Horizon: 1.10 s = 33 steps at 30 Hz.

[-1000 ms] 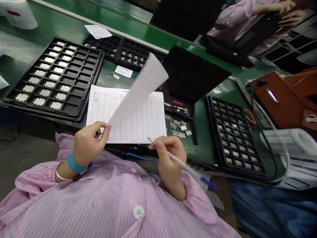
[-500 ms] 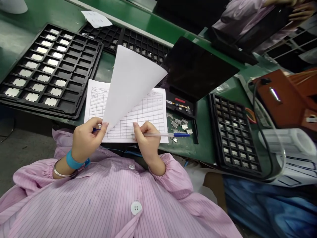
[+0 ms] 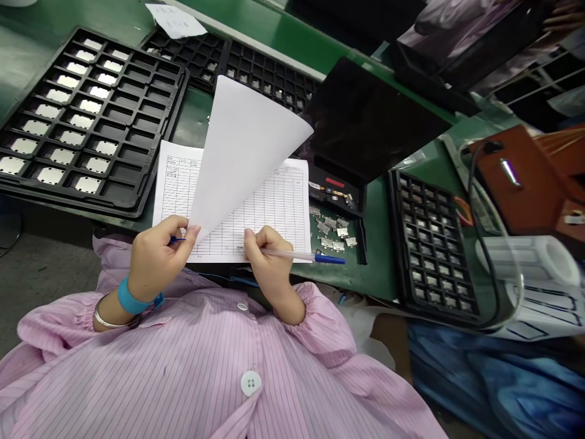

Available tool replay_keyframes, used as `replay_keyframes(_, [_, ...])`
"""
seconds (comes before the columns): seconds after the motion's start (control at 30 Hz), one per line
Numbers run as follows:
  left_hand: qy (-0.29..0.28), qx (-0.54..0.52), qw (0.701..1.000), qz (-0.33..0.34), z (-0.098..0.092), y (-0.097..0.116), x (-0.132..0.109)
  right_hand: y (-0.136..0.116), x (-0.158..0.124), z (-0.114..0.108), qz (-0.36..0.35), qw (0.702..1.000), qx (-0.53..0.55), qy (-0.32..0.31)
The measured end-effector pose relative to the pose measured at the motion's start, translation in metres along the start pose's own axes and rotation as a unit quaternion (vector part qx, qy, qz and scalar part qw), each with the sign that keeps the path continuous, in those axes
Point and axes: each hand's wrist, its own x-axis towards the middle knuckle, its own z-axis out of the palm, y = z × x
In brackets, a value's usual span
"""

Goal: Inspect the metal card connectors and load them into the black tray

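Observation:
A printed form with ruled rows [image 3: 278, 201] lies on the green table in front of me. Its blank-backed upper sheet [image 3: 247, 140] is folded over toward the middle. My left hand [image 3: 159, 253] pinches the near corner of that sheet between thumb and fingers, and a small blue pen cap [image 3: 175, 239] pokes out among its fingers. In my right hand [image 3: 270, 262] is a clear-barrelled pen [image 3: 299, 255], its blue end pointing right. This hand rests on the lower part of the form; the writing tip is hidden behind the fingers.
To the left stands a black tray [image 3: 132, 210] partly filled with silver metal plates. Loose metal parts [image 3: 336, 235] lie right of the form, beside an open black case [image 3: 375, 122]. Farther right are another parts tray [image 3: 395, 244] and a white roll [image 3: 530, 259]. A co-worker's sleeve shows across the table.
My right hand has shifted slightly left, and the pen's blue end has tipped lower and moved left. My left hand still holds the folded sheet. The view has moved slightly.

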Motion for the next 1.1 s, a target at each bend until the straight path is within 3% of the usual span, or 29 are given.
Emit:
replay_keyframes(0.63, [-0.007, 0.002, 1.000, -0.011, 0.001, -0.001, 0.000, -0.002, 0.000, 0.000, -0.029, 0.999, 0.002, 0.016])
replay_keyframes(0.8, [0.003, -0.010, 1.000, -0.003, 0.001, -0.001, 0.000, -0.002, -0.003, -0.003, 0.022, 0.990, 0.077, 0.112])
replay_keyframes(0.97, [0.096, -0.022, 0.995, 0.018, -0.002, -0.004, -0.007, 0.002, -0.005, -0.013, 0.040, 0.957, 0.197, 0.209])
replay_keyframes(1.1, [0.186, -0.016, 0.980, 0.063, -0.005, -0.006, -0.015, -0.002, -0.011, -0.025, 0.012, 0.942, 0.235, 0.241])
